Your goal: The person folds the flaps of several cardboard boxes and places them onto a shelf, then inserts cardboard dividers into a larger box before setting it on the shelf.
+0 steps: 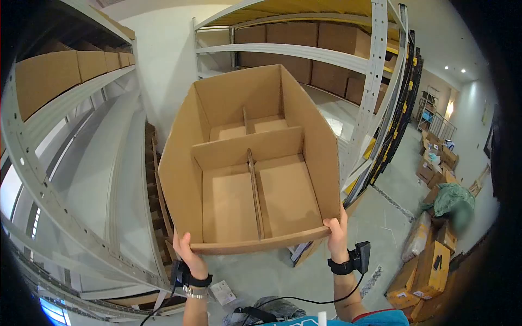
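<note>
Held out in front of me is a large brown cardboard box, open at the top. Crossed cardboard dividers split its inside into several compartments, and no goods show in them. My left hand grips the near left corner, thumb over the rim and fingers hidden beneath. At the near right corner my right hand has its thumb on the rim, the other fingers along the outer side. Both wrists wear black straps with small devices and a cable.
A metal shelf rack stands close on the left, with cardboard bins on an upper level. Another rack on the right holds brown boxes. Cartons and a green bundle line the right wall. Paper lies on the floor.
</note>
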Demonstrator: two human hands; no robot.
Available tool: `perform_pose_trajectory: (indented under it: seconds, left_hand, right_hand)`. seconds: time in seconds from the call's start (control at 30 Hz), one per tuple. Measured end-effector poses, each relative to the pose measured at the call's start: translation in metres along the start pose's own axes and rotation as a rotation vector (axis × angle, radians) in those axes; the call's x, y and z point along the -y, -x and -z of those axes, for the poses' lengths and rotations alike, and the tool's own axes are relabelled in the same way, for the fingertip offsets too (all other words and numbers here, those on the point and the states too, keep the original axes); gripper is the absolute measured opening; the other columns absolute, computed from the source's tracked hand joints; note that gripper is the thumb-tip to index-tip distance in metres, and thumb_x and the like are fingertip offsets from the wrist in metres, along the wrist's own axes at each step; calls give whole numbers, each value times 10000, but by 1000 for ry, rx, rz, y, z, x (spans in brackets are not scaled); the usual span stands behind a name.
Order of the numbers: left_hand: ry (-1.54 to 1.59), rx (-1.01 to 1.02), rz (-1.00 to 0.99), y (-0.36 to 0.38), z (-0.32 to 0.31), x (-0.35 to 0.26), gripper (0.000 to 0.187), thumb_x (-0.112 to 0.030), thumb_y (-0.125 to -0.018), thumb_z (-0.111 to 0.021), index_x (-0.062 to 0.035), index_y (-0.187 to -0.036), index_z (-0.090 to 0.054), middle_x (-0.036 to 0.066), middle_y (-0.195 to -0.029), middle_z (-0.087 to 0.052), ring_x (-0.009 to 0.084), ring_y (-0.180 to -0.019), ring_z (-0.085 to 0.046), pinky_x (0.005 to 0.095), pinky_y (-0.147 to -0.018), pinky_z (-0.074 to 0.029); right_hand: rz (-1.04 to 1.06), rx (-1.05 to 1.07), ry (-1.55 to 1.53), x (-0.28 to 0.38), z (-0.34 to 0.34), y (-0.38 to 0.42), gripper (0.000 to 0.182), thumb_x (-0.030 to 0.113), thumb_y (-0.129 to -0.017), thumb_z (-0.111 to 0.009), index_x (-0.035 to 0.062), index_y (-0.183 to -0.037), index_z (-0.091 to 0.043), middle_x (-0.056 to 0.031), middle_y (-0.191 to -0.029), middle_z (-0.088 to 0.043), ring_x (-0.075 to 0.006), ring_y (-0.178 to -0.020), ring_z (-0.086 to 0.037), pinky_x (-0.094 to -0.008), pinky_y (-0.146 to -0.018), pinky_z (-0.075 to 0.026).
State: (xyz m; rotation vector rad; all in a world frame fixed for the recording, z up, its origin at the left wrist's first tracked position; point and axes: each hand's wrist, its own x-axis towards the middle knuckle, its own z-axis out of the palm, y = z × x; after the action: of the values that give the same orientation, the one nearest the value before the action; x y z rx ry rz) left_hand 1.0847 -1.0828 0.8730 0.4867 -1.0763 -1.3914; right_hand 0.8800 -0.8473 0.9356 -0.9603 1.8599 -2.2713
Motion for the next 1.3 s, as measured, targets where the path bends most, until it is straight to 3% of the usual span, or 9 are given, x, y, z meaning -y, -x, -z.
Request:
perform_pose_trajectory:
  seconds: [0.2, 0.4, 0.57, 0.63, 0.77, 0.87, 1.0, 1.17, 1.3]
  left_hand:
    - [174, -57, -74, -74, -38, 1, 414, -258, -853, -526, 60, -1111, -579, 111, -1106, -596, 210, -1031, -544, 320, -924, -390]
    - [123, 15, -138, -152, -56, 27, 323, -317, -854, -538, -38, -1012, -576, 49, -1016, -571, 183, -1000, -531, 323, -895, -397]
    - [158, -54, -146, -216, -73, 54, 247, -290, -847, -555, -45, -835, -582, 57, -914, -575, 163, -889, -545, 307, -811, -418]
    - [274, 41, 20, -231, -75, 59, 361, -323, -855, -528, -13, -1034, -573, 89, -1037, -596, 207, -981, -563, 338, -865, -431]
    - [234, 82, 125, -250, -73, 75, 483, -353, -870, -480, 0, -1198, -509, 128, -1168, -564, 263, -1074, -548, 376, -910, -435]
    - [243, 135, 114, -283, -65, 89, 480, -363, -874, -475, -5, -1192, -504, 137, -1179, -545, 261, -1065, -549, 387, -903, -439]
    - [187, 172, 92, -330, -89, 108, 469, -369, -874, -476, -9, -1174, -504, 131, -1178, -535, 243, -1090, -527, 373, -911, -426]
    - [207, 279, 82, -363, -189, 115, 524, -401, -922, -469, 0, -1259, -475, 130, -1267, -499, 229, -1149, -496, 370, -967, -394]
    - [-76, 182, -567, -416, -268, 146, 443, -302, -994, -403, 7, -1309, -433, 103, -1327, -466, 214, -1214, -441, 348, -1019, -349]
  right_hand:
    - [46, -45, -25, 11, -41, -25, 694, 75, -765, -442, -68, -1420, -263, -161, -1362, -420, -230, -1230, -411, -325, -1043, -298]
    - [71, -13, -6, -4, -66, -56, 717, 35, -781, -457, -46, -1444, -199, -171, -1432, -315, -251, -1300, -335, -340, -1089, -235]
    - [204, 103, 29, -27, -89, -87, 792, 151, -846, -575, -66, -1450, -111, -232, -1489, -168, -320, -1360, -231, -394, -1115, -187]
    - [358, 179, 292, -21, -91, -94, 869, 212, -836, -632, -80, -1445, -84, -294, -1489, -119, -394, -1374, -181, -431, -1118, -176]
    - [394, 247, 399, -27, -100, -101, 982, 261, -759, -715, -80, -1444, -100, -344, -1475, -86, -476, -1366, -152, -469, -1115, -188]
    - [425, 300, 454, -50, -111, -102, 1043, 286, -669, -755, -107, -1425, -153, -371, -1460, -89, -513, -1358, -146, -498, -1110, -208]
    - [420, 283, 531, -67, -122, -120, 1040, 249, -708, -771, -93, -1433, -109, -335, -1483, -55, -490, -1362, -170, -488, -1101, -223]
    - [490, 115, 591, -81, -135, -189, 946, 333, -754, -696, -98, -1422, -183, -364, -1462, -107, -504, -1352, -185, -496, -1100, -226]
    - [568, -150, 545, -103, -156, -269, 890, 298, -828, -652, -90, -1433, -129, -353, -1467, -109, -488, -1364, -160, -495, -1108, -192]
